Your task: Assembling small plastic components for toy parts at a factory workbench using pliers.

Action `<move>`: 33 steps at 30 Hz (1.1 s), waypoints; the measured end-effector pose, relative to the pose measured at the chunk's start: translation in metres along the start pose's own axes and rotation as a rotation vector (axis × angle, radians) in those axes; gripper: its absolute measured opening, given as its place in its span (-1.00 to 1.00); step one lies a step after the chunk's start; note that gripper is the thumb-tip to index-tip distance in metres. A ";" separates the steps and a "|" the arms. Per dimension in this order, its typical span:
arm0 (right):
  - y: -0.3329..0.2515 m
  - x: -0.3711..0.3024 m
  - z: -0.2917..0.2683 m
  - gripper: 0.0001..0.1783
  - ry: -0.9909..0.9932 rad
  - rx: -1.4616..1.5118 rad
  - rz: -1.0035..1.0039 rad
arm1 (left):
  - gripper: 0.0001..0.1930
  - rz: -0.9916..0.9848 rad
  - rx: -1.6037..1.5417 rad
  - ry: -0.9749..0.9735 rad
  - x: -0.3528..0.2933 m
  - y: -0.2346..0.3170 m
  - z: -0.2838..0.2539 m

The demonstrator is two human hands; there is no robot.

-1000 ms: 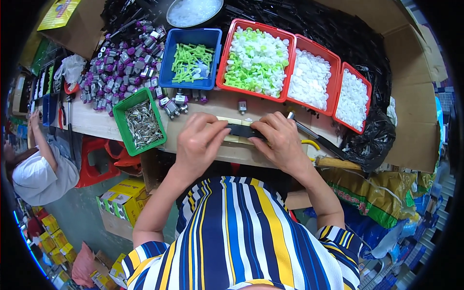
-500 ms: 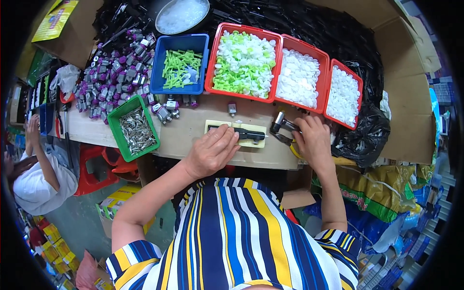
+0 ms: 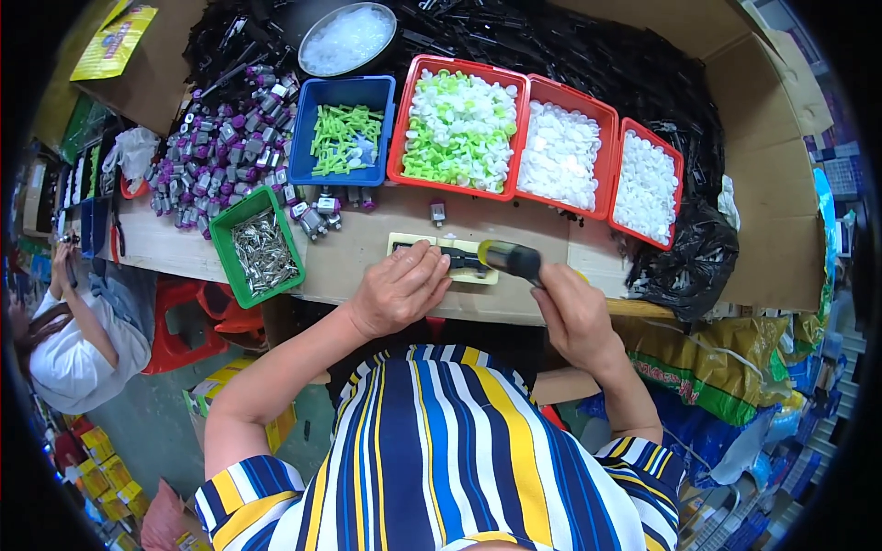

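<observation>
My left hand [image 3: 401, 286] pinches a long black plastic part [image 3: 459, 256], its fingers closed over the left end. The part lies in a pale cream block [image 3: 489, 277] on the work surface. In my right hand [image 3: 581, 317] is a hammer [image 3: 516, 261], blurred by motion, with a dark head and a yellowish face. Its head hangs over the right end of the black part; whether they touch I cannot tell. Just beyond the block stands a single small grey motor [image 3: 438, 213]. My right fingers are wrapped round the handle, which they mostly hide.
A green bin [image 3: 295, 283] of metal pins stands left of my hands. Behind it are a blue bin [image 3: 295, 173] and three red bins [image 3: 395, 171] of small plastic pieces. Purple-and-grey motors [image 3: 216, 151] lie heaped at left. Black parts [image 3: 588, 46] pile up behind. Another person [image 3: 87, 335] sits at far left.
My right hand has picked up the hammer from the table and swung it left over the block. My left hand stays on the black part.
</observation>
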State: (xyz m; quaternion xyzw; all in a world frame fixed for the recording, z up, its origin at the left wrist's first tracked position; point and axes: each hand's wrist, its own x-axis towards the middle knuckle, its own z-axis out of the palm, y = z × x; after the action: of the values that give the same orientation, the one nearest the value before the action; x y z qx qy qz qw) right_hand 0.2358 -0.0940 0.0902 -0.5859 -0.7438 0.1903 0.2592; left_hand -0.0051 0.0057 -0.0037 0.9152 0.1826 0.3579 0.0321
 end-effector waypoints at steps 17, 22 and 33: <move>0.003 0.003 0.024 -0.48 -0.209 -0.440 0.011 | -0.64 0.025 -0.018 -0.001 0.003 0.002 -0.002; 0.004 0.001 0.025 -0.47 -0.174 -0.419 -0.028 | -0.55 -0.150 0.102 -0.128 -0.002 0.043 -0.002; -0.019 0.043 0.018 -0.38 -0.052 -0.263 -0.184 | -0.62 -0.085 0.236 -0.122 -0.005 0.045 0.006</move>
State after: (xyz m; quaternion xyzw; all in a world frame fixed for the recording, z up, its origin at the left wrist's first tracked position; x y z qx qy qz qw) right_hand 0.2024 -0.0561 0.0937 -0.5390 -0.8194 0.0818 0.1770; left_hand 0.0101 -0.0373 -0.0030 0.9241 0.2597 0.2759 -0.0497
